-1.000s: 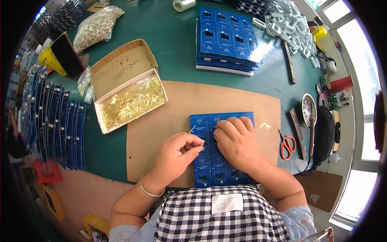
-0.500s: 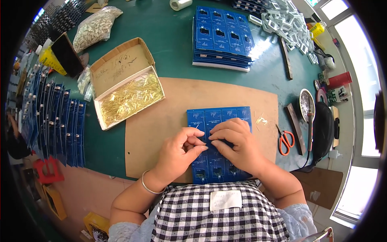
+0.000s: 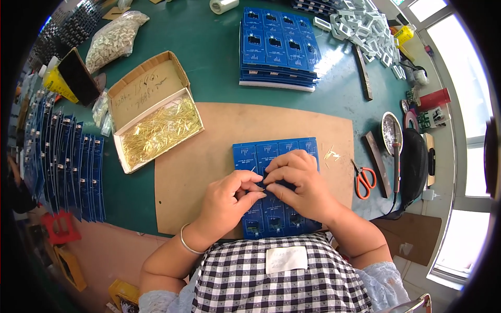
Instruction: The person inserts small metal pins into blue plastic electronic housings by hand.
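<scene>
A blue circuit board panel [image 3: 250,151], divided into several like sections, lies flat in front of me. Over its middle, my left hand [image 3: 232,195] has thumb and forefinger pinched together, with a ring bangle at the wrist. Facing it, my right hand [image 3: 300,185] is curled, its thumb and fingertips almost meeting those of the left. Whatever sits between the fingertips is too small to make out. Thin gold-coloured metal pins [image 3: 162,133] fill an open cardboard box [image 3: 148,83] at the left. A few more loose pins [image 3: 330,153] lie right of the panel.
Beneath the panel is a brown board [image 3: 214,122] on the green table [image 3: 209,57]. Orange-handled cutters [image 3: 365,182], a dark bar [image 3: 378,164] and a soldering iron [image 3: 396,167] lie right. Stacked blue panels [image 3: 276,47] and pale plastic frames [image 3: 360,28] stand behind; upright panels [image 3: 68,161] line the left.
The whole view has shifted slightly, so things sit a little further left. My hands stay over the panel, their fingertips slightly closer together.
</scene>
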Available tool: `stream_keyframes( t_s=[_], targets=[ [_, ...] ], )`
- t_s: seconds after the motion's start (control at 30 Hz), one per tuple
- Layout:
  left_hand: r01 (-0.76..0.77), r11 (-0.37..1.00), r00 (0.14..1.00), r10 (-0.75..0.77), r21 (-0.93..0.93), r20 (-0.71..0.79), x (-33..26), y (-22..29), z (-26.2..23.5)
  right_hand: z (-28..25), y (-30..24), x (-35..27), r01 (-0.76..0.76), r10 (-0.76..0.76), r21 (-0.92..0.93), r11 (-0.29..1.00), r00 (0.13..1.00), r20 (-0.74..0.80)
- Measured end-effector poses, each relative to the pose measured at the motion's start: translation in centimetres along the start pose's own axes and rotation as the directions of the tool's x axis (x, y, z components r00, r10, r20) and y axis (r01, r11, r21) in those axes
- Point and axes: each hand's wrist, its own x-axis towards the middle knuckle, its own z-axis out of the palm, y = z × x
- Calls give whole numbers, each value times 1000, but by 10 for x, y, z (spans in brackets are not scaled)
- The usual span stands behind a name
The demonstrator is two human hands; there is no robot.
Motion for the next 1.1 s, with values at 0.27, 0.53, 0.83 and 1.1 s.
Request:
stream_keyframes(
  t_s=[0.27, 0.53, 0.83, 1.1],
  targets=[
    [3, 999, 1000, -3, -40, -3, 1, 2, 1, 3, 5, 0, -36, 37, 23, 999, 999, -34],
    [-166, 981, 986, 167, 101, -3, 4, 0, -2, 5, 20, 7, -65, 41, -201, 977, 992, -122],
    [-181, 979, 983, 182, 92, -3, 5, 2, -4, 9, 18, 9, -69, 33, -244, 967, 989, -147],
    [-20, 1000, 1000, 20, -11, 4, -1, 2, -3, 11, 12, 7, -20, -38, -358, 933, 987, -154]
  ],
)
